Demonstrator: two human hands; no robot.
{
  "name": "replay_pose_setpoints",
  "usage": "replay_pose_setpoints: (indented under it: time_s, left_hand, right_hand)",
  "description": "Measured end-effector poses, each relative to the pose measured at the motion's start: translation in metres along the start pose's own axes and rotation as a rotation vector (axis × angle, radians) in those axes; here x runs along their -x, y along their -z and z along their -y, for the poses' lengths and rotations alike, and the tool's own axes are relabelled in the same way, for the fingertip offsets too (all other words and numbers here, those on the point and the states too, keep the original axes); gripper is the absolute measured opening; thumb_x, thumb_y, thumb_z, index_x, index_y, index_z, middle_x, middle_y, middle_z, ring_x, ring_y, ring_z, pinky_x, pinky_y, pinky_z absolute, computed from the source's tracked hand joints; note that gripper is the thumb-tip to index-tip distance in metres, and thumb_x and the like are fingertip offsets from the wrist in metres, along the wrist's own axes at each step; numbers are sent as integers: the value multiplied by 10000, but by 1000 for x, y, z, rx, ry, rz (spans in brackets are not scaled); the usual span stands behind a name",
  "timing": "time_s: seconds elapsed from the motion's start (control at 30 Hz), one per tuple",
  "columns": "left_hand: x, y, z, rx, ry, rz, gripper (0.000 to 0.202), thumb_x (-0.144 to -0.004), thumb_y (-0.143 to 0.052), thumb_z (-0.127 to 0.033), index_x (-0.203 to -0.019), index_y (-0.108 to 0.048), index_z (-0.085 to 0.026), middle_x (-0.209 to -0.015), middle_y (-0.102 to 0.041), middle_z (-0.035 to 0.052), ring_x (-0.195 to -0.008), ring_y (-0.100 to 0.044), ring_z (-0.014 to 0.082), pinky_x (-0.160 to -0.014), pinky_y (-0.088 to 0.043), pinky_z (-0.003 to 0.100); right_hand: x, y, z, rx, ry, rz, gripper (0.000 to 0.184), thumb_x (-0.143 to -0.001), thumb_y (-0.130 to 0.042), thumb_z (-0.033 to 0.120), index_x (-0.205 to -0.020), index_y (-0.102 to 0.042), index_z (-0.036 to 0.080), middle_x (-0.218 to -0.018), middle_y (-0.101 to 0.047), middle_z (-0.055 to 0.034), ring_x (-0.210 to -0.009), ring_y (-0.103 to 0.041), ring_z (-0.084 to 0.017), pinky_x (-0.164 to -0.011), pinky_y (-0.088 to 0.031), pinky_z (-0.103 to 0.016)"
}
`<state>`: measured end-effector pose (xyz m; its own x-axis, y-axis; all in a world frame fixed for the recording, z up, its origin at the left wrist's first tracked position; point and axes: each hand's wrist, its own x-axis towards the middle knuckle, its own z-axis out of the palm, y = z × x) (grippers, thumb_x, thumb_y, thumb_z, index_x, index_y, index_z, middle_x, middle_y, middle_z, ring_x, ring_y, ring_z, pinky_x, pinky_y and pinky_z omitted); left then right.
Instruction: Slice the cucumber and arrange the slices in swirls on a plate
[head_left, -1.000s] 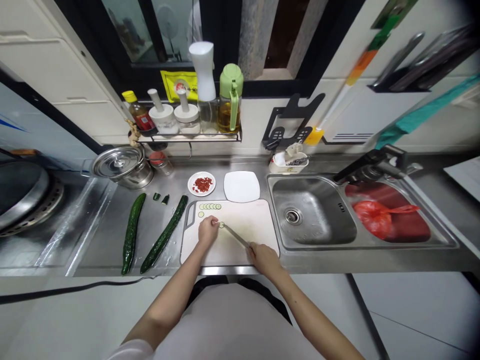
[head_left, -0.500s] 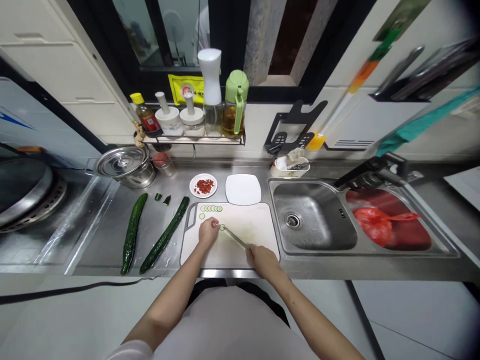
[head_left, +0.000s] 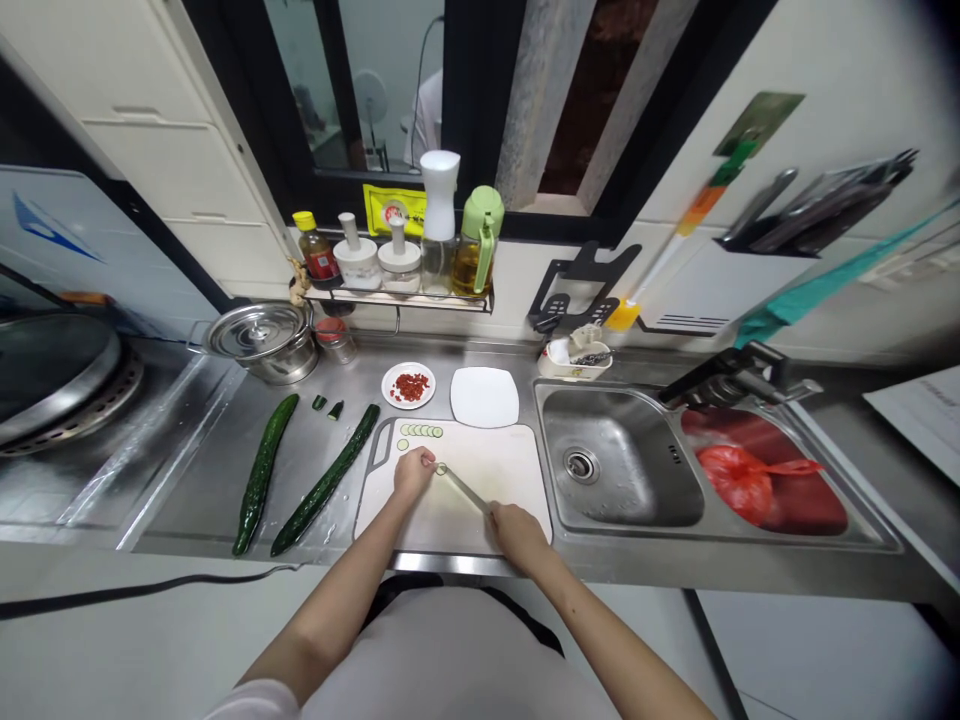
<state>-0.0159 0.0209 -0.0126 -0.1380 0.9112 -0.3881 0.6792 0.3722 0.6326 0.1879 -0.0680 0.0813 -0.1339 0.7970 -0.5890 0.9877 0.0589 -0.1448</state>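
My right hand (head_left: 517, 535) is wrapped round the handle of a knife (head_left: 466, 490), whose thin blade points up and left over the white cutting board (head_left: 457, 530). At the knife's tip is a small cucumber slice (head_left: 441, 468) that looks like a ring. My left hand (head_left: 414, 472) has its fingers pinched together at the left edge of this slice; the exact grip is too small to see clearly. Behind the left hand, a row of several cucumber slices (head_left: 421, 431) lies on the board, with one single slice (head_left: 403, 444) in front of the row.
Two whole cucumbers (head_left: 266, 470) and two cut cucumber ends (head_left: 335, 410) lie left of the board. Behind it stand a plate of chopped red bits (head_left: 411, 387) and a white square plate (head_left: 484, 397). A double sink (head_left: 622, 460) is on the right, a lidded pot (head_left: 262, 345) back left.
The camera view has tilted and shifted slightly, so more of the window shows. My hands, the knife and the slice at its tip stay in nearly the same place on the board.
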Motion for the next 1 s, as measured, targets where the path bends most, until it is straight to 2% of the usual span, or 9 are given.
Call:
replay_pose_setpoints:
  time_s: [0.23, 0.5, 1.0]
  left_hand:
    - [3, 1, -1, 32, -5, 0, 79, -716, -663, -196, -790, -672, -221, -702, -659, -29, -688, -599, 115, -648, -404, 207]
    - [7, 4, -5, 11, 9, -4, 116, -736, -652, -178, -838, -692, -217, -803, -702, -8, -742, -614, 119, -670, -405, 205]
    - [3, 0, -3, -24, 0, -11, 107, -754, -635, -175, -820, -703, -222, -811, -717, 0, -778, -626, 136, -685, -409, 219]
  right_hand:
    - [-2, -3, 2, 21, 9, -23, 322, -912, -346, 116, -1082, -619, 120, -990, -694, -162, -967, -660, -238, -761, -457, -310]
    - [-7, -8, 5, 21, -12, -7, 312, -921, -348, 112, -1092, -608, 129, -1029, -682, -167, -985, -653, -237, -765, -453, -310]
    - [-7, -8, 6, 27, -21, -12, 339, -893, -342, 73, -1103, -604, 120, -1027, -684, -169, -997, -653, -243, -764, -450, -302]
